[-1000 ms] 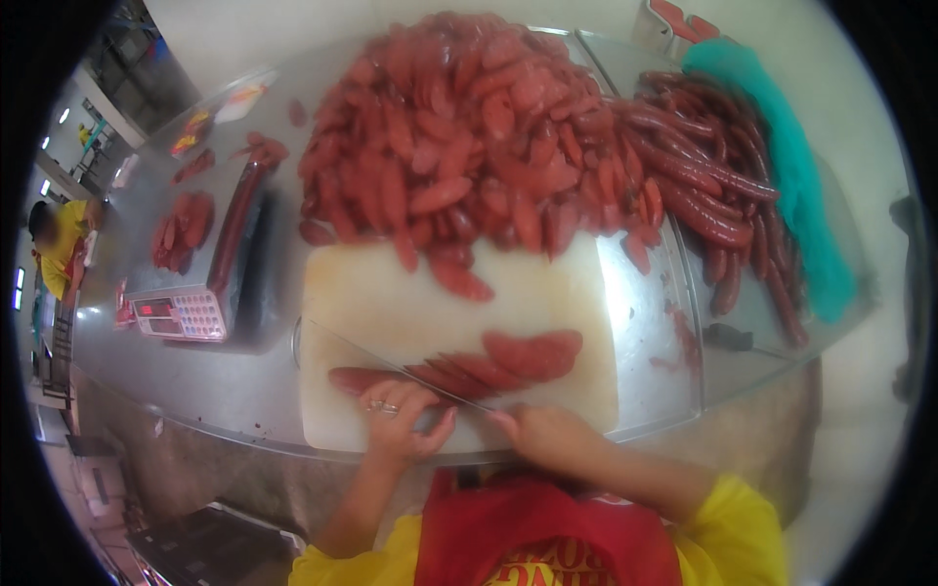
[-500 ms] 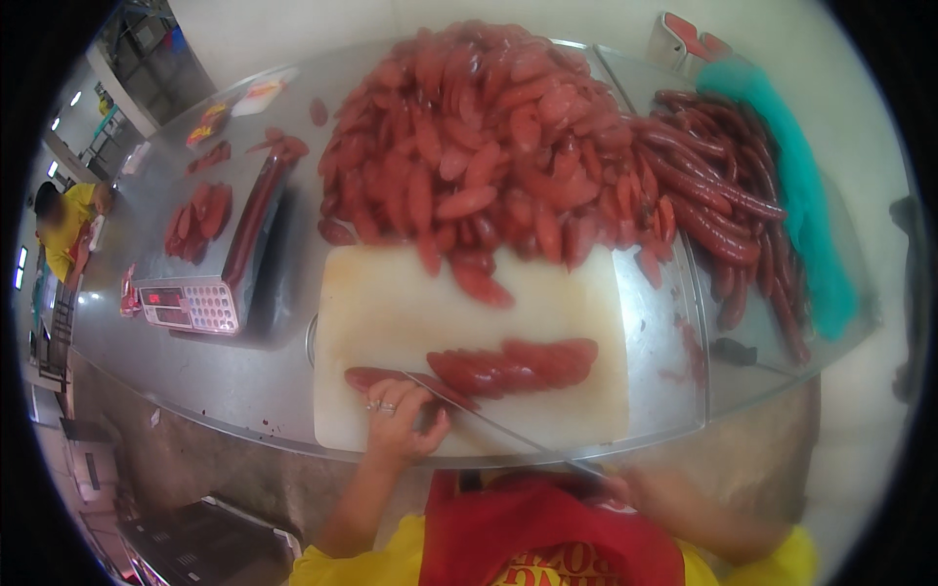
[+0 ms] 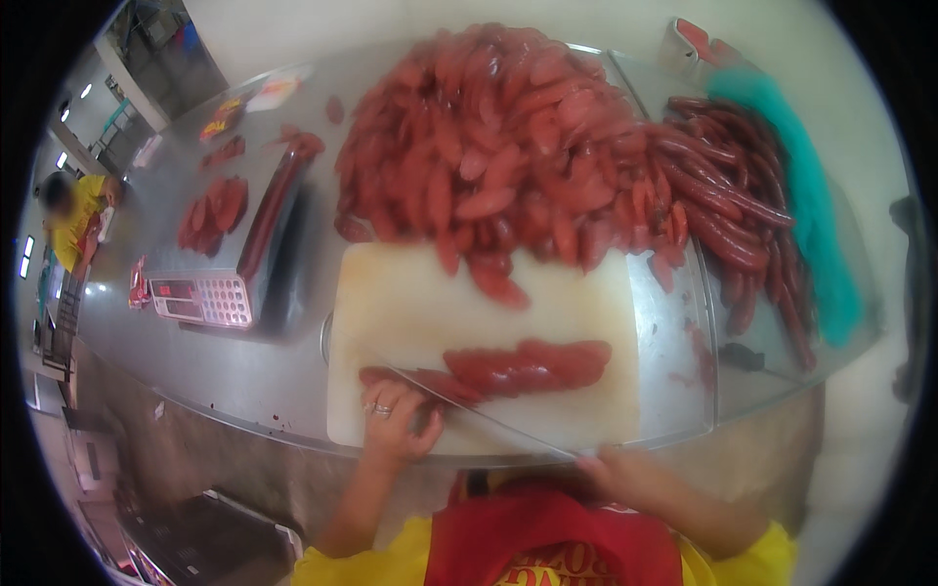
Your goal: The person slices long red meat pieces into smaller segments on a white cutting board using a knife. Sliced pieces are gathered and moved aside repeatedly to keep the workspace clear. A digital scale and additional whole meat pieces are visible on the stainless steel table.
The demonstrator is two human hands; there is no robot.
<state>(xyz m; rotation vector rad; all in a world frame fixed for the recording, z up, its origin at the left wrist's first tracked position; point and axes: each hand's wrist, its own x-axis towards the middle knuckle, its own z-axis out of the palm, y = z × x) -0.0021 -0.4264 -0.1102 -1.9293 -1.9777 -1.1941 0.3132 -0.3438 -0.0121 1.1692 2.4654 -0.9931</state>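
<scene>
On the white cutting board [image 3: 410,293] lies a row of sausage slices [image 3: 528,367], overlapping. At its left end, my left hand [image 3: 396,422] is closed around the remaining piece of sausage [image 3: 371,375], fingertips pressing it to the board. The long thin blade of a knife [image 3: 484,415] slants across the sausage close to my left fingers. My right hand [image 3: 616,474] grips the knife's handle near the board's front edge; the fingers hide most of the handle. A large heap of sausage slices [image 3: 498,146] rises behind the board and spills onto its far edge.
Whole sausages [image 3: 723,186] are piled at the right beside a green plastic bag [image 3: 821,234]. A second dark-handled knife [image 3: 743,356] lies near them. A digital scale [image 3: 210,298] at the left bears sausage pieces. Another person in yellow [image 3: 80,225] stands far left.
My right hand has pushed the knife forward and to the left, so the blade reaches farther past my left fingers. The left hand keeps its hold; the whole view has shifted slightly.
</scene>
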